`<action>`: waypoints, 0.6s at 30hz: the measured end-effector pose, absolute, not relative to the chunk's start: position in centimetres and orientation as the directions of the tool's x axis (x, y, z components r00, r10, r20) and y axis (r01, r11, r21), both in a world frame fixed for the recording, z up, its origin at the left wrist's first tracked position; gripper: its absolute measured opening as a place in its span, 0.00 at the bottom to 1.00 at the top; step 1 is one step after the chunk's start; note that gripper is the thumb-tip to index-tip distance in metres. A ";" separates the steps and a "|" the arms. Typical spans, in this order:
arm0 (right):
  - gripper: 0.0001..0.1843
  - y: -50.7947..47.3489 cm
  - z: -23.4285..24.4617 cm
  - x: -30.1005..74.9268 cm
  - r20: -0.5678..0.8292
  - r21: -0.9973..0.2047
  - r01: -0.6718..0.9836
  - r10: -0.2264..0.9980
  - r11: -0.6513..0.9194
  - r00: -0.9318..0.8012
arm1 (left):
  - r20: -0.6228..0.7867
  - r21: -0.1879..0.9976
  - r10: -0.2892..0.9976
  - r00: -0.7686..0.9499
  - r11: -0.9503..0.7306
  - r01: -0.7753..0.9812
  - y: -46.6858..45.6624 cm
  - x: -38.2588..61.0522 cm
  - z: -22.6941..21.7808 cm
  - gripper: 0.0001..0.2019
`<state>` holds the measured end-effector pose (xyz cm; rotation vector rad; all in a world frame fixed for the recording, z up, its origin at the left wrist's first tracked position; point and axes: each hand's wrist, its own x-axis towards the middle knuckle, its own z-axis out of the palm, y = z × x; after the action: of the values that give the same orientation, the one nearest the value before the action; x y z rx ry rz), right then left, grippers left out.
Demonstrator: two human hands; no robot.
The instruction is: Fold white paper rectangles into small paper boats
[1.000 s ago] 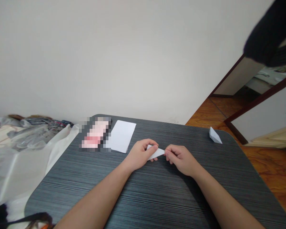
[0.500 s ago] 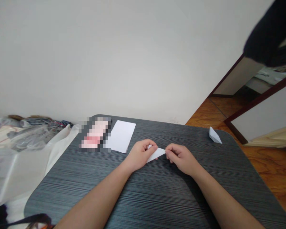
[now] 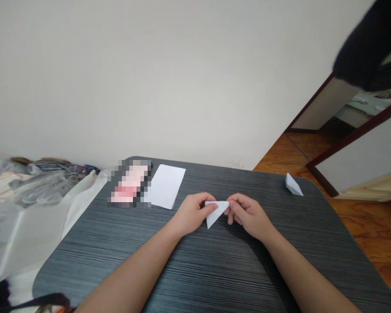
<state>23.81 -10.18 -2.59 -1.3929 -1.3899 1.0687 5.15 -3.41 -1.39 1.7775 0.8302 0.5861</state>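
Note:
A small white folded paper point(image 3: 216, 214), triangular in outline, is held between my two hands just above the dark table point(image 3: 202, 269). My left hand point(image 3: 193, 214) pinches its left side, thumb on top and fingers behind. At the right corner, the thumb and forefinger of my right hand point(image 3: 247, 214) grip the paper's tip. One corner points down toward me. The fingers behind the paper are partly hidden. Beyond my left hand lies a stack of white paper point(image 3: 167, 186). A folded white paper piece point(image 3: 293, 185) rests near the table's far right corner.
A pixelated pink and dark object point(image 3: 130, 182) lies left of the paper stack. Clear plastic bags point(image 3: 48, 187) and a translucent container point(image 3: 32, 239) are piled left of the table. A pale wall point(image 3: 182, 78) rises behind it, with wooden flooring point(image 3: 371, 221) to the right.
The folded paper has turned in my hands, so its lower corner now points down toward me. My right hand has shifted slightly and its lower fingers have loosened a little.

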 end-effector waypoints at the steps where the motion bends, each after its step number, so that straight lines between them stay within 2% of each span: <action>1: 0.11 -10.2 -2.8 23.8 -0.012 -0.973 0.229 1.000 -0.014 0.010 | -0.011 0.946 0.764 0.645 -0.200 0.254 -3.4 5.2 -1.5 0.11; 6: 0.12 -10.2 -3.2 23.9 -0.022 -0.983 0.184 1.000 -0.018 -0.019 | -0.072 0.985 0.742 0.667 -0.052 0.164 -3.5 5.3 -1.6 0.10; 11: 0.08 -10.4 -2.8 23.8 -0.050 -0.967 0.256 0.986 -0.008 -0.160 | -0.085 0.994 0.705 0.704 0.111 0.008 -3.5 5.6 -1.4 0.09; 13: 0.08 -10.4 -2.7 23.7 -0.054 -0.963 0.268 0.981 -0.002 -0.186 | -0.086 0.994 0.695 0.714 0.110 0.013 -3.5 5.6 -1.4 0.09; 18: 0.07 -10.2 -2.7 23.6 -0.064 -0.968 0.249 0.979 -0.013 -0.196 | -0.048 0.995 0.693 0.720 -0.034 0.099 -3.7 5.6 -1.3 0.11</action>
<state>23.60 -10.20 -2.71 -1.3194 -1.5308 1.2615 5.58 -3.68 -1.31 1.5550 0.6667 0.5389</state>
